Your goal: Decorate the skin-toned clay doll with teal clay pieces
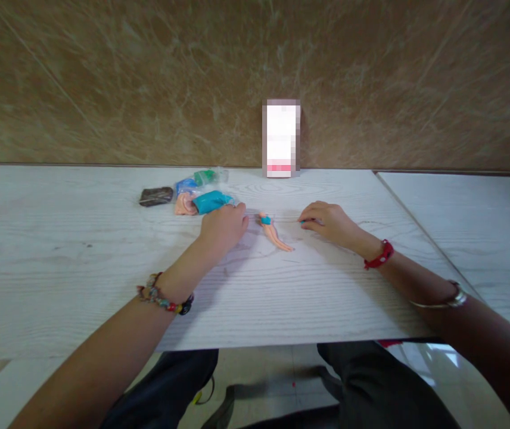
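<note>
My left hand (pixel 224 229) has curled fingers at the end of a turquoise modelling clay packet (pixel 211 202); its fingertips are partly hidden. A small peach clay figure (pixel 273 233) with a turquoise band near its top and a long tapering, curved lower part lies on the table between my hands. To its right, my right hand (pixel 329 221) is closed in a pinch on a tiny bit of turquoise clay (pixel 302 222), just off the tabletop or touching it; I cannot tell which.
Beside the turquoise packet lie peach clay (pixel 185 204), blue clay (pixel 186 186), green clay (pixel 204 177) in clear bags, and a dark brown clay packet (pixel 156 196). A phone (pixel 281 138) with a blurred screen leans on the marbled wall (pixel 148 77). The white wood-grain table (pixel 255 304) has a seam at right.
</note>
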Available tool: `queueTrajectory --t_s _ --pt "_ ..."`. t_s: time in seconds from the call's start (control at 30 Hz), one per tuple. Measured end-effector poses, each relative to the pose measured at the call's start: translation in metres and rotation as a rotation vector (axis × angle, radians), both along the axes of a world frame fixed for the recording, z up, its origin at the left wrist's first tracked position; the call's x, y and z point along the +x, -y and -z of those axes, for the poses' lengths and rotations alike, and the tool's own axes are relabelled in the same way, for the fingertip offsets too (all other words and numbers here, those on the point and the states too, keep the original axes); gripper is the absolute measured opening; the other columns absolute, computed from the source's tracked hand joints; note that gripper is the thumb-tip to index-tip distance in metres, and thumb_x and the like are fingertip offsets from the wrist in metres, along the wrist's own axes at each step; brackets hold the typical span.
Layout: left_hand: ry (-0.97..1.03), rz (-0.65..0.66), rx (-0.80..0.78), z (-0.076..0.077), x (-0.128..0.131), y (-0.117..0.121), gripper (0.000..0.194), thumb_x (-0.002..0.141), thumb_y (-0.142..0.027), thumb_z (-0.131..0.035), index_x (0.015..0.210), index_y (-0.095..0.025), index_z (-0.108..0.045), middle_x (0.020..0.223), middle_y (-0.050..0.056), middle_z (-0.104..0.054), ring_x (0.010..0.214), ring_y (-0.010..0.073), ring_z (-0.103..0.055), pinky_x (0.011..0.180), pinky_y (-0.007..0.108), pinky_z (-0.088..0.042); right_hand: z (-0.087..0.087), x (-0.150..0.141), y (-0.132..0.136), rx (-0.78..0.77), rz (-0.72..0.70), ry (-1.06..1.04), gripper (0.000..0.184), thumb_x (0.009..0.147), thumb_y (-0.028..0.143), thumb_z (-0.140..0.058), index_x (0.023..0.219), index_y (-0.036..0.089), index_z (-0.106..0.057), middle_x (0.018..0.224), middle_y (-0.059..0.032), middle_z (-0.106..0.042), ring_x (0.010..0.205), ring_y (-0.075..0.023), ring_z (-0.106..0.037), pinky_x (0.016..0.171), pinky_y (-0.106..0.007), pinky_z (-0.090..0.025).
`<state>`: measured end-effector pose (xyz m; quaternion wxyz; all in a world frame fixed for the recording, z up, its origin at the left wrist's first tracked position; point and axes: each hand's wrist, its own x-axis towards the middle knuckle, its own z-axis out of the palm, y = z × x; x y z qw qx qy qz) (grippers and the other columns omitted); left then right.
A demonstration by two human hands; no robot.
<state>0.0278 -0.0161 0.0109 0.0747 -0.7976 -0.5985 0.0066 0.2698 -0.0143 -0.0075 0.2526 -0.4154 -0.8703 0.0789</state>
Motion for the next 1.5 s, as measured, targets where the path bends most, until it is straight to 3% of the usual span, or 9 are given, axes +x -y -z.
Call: queueTrajectory --t_s 0.17,0.33,0.5,0.77,1.0,1.17,1.3,1.37,1.5 --pt "0.047 -0.023 0.012 -0.009 -0.005 -0.001 0.030 0.088 -0.029 -0.037 0.101 -0.015 -0.060 0.094 0.010 -0.067 0.086 0.0254 -0.063 0.063 0.031 -0.045 -0.001 -0.004 0.002 0.003 0.029 -0.035 0.005 0.078 0.019 -0.063 0.076 0.016 -0.066 0.076 -0.0048 -0.065 0.073 -0.0157 -0.059 0.069 -0.028 -0.047" --pt "0.098 -0.070 0.125 -0.024 -0.037 -0.018 0.036 0.085 -0.035 -0.048 0.114 -0.015 -0.055 0.111 0.011 -0.061 0.102 0.0245 -0.058 0.079 0.032 -0.046 0.000 -0.013 -0.005 0.021 -0.020 0.067 0.014 0.082 0.017 -0.056 0.085 0.015 -0.069 0.089 -0.0092 -0.067 0.087 -0.0191 -0.060 0.079 -0.032 -0.047" --pt "0.035 -0.074 0.057 -0.021 -0.061 -0.032 0.047 0.082 -0.040 -0.053 0.118 -0.010 -0.053 0.117 0.016 -0.056 0.112 0.0282 -0.050 0.092 0.035 -0.041 -0.009 -0.016 -0.016 -0.056 -0.110 0.175 0.018 0.079 0.021 -0.060 0.092 0.016 -0.071 0.094 -0.0097 -0.066 0.087 -0.0200 -0.061 0.078 -0.033 -0.048" --pt "0.038 -0.065 0.104 -0.023 -0.044 -0.022 0.040 0.085 -0.034 -0.050 0.117 -0.010 -0.052 0.119 0.016 -0.055 0.112 0.0292 -0.047 0.089 0.035 -0.042 -0.006 -0.013 -0.012 -0.060 -0.077 0.069 0.011 0.078 0.016 -0.058 0.080 0.017 -0.068 0.082 -0.0058 -0.065 0.074 -0.0154 -0.059 0.070 -0.028 -0.048" --pt "0.012 -0.015 0.083 -0.014 -0.050 -0.029 0.039 0.085 -0.033 -0.051 0.115 -0.009 -0.055 0.116 0.016 -0.058 0.112 0.0285 -0.047 0.092 0.036 -0.038 -0.003 -0.018 -0.011 0.005 -0.055 0.006 0.020 0.082 0.011 -0.046 0.084 0.015 -0.066 0.087 -0.0088 -0.065 0.081 -0.0166 -0.059 0.074 -0.030 -0.046" --pt "0.013 0.013 0.091 -0.009 -0.050 -0.032 0.037 0.085 -0.033 -0.050 0.113 -0.009 -0.057 0.113 0.016 -0.060 0.110 0.0291 -0.048 0.091 0.038 -0.038 -0.003 -0.017 -0.009 -0.044 -0.028 -0.073 0.021 0.084 0.015 -0.044 0.077 0.014 -0.063 0.078 -0.0068 -0.064 0.072 -0.0139 -0.057 0.067 -0.027 -0.044" --pt "0.000 0.004 0.102 -0.009 -0.048 -0.031 0.035 0.085 -0.032 -0.050 0.111 -0.010 -0.058 0.112 0.016 -0.060 0.109 0.0296 -0.049 0.089 0.038 -0.040 -0.004 -0.019 -0.005 -0.079 -0.012 -0.091 0.009 0.079 0.019 -0.055 0.074 0.015 -0.061 0.071 -0.0025 -0.059 0.063 -0.0110 -0.051 0.060 -0.024 -0.040" --pt "-0.014 0.003 0.102 -0.010 -0.047 -0.029 0.035 0.085 -0.031 -0.050 0.112 -0.010 -0.057 0.111 0.015 -0.060 0.108 0.0301 -0.049 0.088 0.038 -0.041 -0.004 -0.021 -0.003 -0.064 -0.020 -0.096 0.005 0.076 0.018 -0.059 0.077 0.015 -0.062 0.072 -0.0022 -0.059 0.062 -0.0106 -0.050 0.059 -0.024 -0.040" --pt "-0.034 -0.007 0.096 -0.014 -0.042 -0.023 0.033 0.084 -0.026 -0.049 0.113 -0.011 -0.056 0.112 0.016 -0.059 0.109 0.0313 -0.048 0.084 0.037 -0.043 -0.004 -0.022 -0.001 -0.036 -0.075 -0.113 0.016 0.082 0.014 -0.048 0.084 0.016 -0.064 0.083 -0.0056 -0.063 0.072 -0.0127 -0.054 0.065 -0.026 -0.042"
